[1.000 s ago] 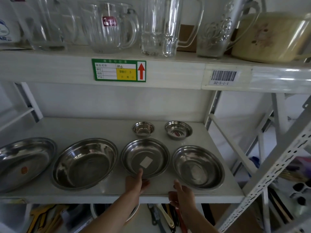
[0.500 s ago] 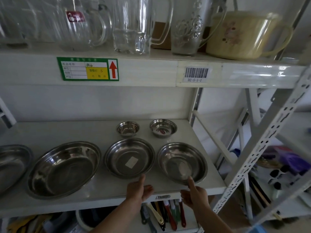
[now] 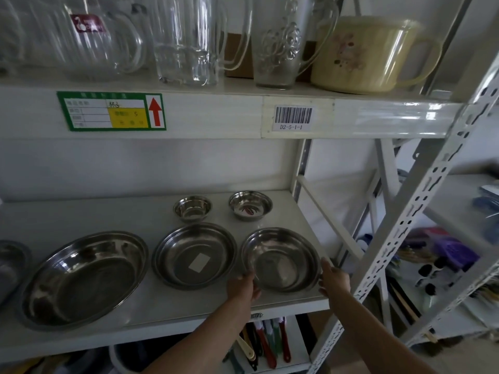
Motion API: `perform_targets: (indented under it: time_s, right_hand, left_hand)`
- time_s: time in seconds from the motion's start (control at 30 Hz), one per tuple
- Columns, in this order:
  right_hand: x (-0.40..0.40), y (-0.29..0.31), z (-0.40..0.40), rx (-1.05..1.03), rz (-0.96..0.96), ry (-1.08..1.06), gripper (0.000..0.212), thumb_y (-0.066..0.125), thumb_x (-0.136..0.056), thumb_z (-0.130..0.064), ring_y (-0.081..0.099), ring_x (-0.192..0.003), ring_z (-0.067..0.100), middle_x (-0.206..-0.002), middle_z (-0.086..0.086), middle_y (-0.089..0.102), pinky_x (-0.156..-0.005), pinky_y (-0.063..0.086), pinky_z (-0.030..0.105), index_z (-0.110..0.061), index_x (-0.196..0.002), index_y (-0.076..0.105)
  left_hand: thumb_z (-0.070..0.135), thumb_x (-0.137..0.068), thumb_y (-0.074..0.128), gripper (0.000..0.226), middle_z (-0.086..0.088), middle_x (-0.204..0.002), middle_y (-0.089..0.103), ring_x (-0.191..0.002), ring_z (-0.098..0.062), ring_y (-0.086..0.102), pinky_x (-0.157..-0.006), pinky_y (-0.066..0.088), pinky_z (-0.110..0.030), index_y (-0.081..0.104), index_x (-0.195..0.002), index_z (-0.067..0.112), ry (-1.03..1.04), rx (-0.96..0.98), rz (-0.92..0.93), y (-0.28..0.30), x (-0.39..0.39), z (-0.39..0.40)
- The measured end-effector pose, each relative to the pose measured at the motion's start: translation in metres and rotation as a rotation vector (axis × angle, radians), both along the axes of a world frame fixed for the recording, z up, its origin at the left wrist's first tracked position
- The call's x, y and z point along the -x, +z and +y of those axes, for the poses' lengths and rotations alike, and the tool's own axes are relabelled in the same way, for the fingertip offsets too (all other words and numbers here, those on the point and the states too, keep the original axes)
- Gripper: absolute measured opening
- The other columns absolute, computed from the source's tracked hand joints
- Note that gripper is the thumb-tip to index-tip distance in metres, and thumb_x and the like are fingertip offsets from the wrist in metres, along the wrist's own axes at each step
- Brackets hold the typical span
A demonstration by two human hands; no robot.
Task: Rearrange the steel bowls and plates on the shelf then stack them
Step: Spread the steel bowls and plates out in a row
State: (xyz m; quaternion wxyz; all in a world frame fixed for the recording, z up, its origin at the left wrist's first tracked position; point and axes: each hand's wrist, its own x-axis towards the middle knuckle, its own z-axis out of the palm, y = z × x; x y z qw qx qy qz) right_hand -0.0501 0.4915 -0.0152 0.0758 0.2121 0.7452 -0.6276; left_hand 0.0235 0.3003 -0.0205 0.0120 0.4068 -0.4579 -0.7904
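Several steel pieces lie on the white shelf [image 3: 81,209]. A large plate [image 3: 83,276] sits at the left, and a middle plate [image 3: 194,256] carries a white sticker. The right plate [image 3: 280,259] lies near the shelf's right end. Two small bowls [image 3: 192,207] [image 3: 250,205] stand behind them. Another plate [image 3: 10,265] is cut off at the far left. My left hand [image 3: 241,288] grips the right plate's near-left rim. My right hand [image 3: 333,279] holds its right rim, thumb up along the edge. The plate rests flat on the shelf.
Glass jugs [image 3: 186,41] and a beige plastic pot [image 3: 361,55] stand on the shelf above. A perforated white upright [image 3: 405,225] rises just right of my right arm. Utensils [image 3: 266,342] lie on the shelf below.
My left hand left the middle plate's front rim and moved right to the right plate. My right hand slid round to that plate's right rim. The view shifted right.
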Motion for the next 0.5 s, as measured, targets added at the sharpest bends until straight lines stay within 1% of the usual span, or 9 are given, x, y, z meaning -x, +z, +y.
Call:
perform_targets:
  time_s: [0.1,0.13,0.17,0.23,0.37,0.43,0.5]
  right_hand:
    - [0.01,0.003,-0.004,-0.051,-0.008,0.025,0.032,0.052,-0.096,-0.036,0.055,-0.076,0.029,-0.077,0.013,0.057,-0.081,0.054,0.047,-0.013,-0.075,0.058]
    - [0.013,0.003,-0.004,-0.064,-0.009,0.026,0.032,0.053,-0.096,-0.037,0.056,-0.076,0.03,-0.077,0.014,0.058,-0.081,0.055,0.047,-0.013,-0.076,0.059]
    - [0.016,0.002,-0.005,-0.075,-0.009,0.027,0.033,0.053,-0.095,-0.039,0.056,-0.075,0.03,-0.077,0.015,0.059,-0.077,0.054,0.045,-0.013,-0.076,0.06]
    - [0.021,-0.001,-0.004,-0.084,-0.01,0.04,0.034,0.055,-0.094,-0.04,0.055,-0.072,0.028,-0.075,0.014,0.058,-0.067,0.048,0.038,-0.01,-0.08,0.063]
    - [0.024,-0.005,-0.002,-0.098,-0.007,0.061,0.02,0.056,-0.094,-0.024,0.054,-0.066,0.023,-0.072,0.011,0.059,-0.062,0.045,0.032,-0.009,-0.085,0.067]
    - [0.025,-0.007,-0.001,-0.104,0.005,0.073,0.014,0.057,-0.094,-0.019,0.059,-0.07,0.022,-0.078,0.009,0.064,-0.064,0.049,0.031,-0.012,-0.093,0.069]
    - [0.025,-0.01,0.0,-0.105,0.007,0.082,0.015,0.059,-0.093,-0.018,0.064,-0.077,0.025,-0.084,0.011,0.068,-0.069,0.054,0.035,-0.012,-0.101,0.07]
  left_hand:
    - [0.013,-0.092,0.062,0.016,-0.017,-0.098,0.061,-0.08,-0.024,0.059,-0.056,0.05,-0.028,0.057,-0.077,0.008,0.036,0.013,0.0,-0.002,0.006,0.003]
    - [0.013,-0.092,0.062,0.017,-0.018,-0.1,0.061,-0.084,-0.026,0.059,-0.055,0.05,-0.028,0.056,-0.077,0.008,0.044,0.024,-0.002,-0.002,0.007,0.004]
    - [0.014,-0.092,0.062,0.017,-0.018,-0.101,0.061,-0.087,-0.027,0.059,-0.055,0.05,-0.028,0.056,-0.077,0.008,0.052,0.033,-0.005,-0.001,0.008,0.005]
    - [0.015,-0.092,0.062,0.018,-0.019,-0.102,0.062,-0.089,-0.029,0.06,-0.054,0.052,-0.029,0.056,-0.077,0.008,0.064,0.053,-0.012,-0.001,0.011,0.005]
    - [0.012,-0.093,0.06,0.02,-0.017,-0.098,0.062,-0.087,-0.03,0.06,-0.055,0.051,-0.03,0.056,-0.073,0.009,0.087,0.074,-0.016,-0.001,0.013,0.006]
    - [0.009,-0.093,0.059,0.022,-0.014,-0.093,0.061,-0.08,-0.027,0.059,-0.054,0.05,-0.029,0.057,-0.072,0.01,0.088,0.081,-0.013,-0.003,0.013,0.006]
    - [0.009,-0.094,0.058,0.022,-0.014,-0.088,0.061,-0.074,-0.025,0.058,-0.053,0.05,-0.029,0.058,-0.072,0.01,0.085,0.09,-0.007,-0.003,0.013,0.008]
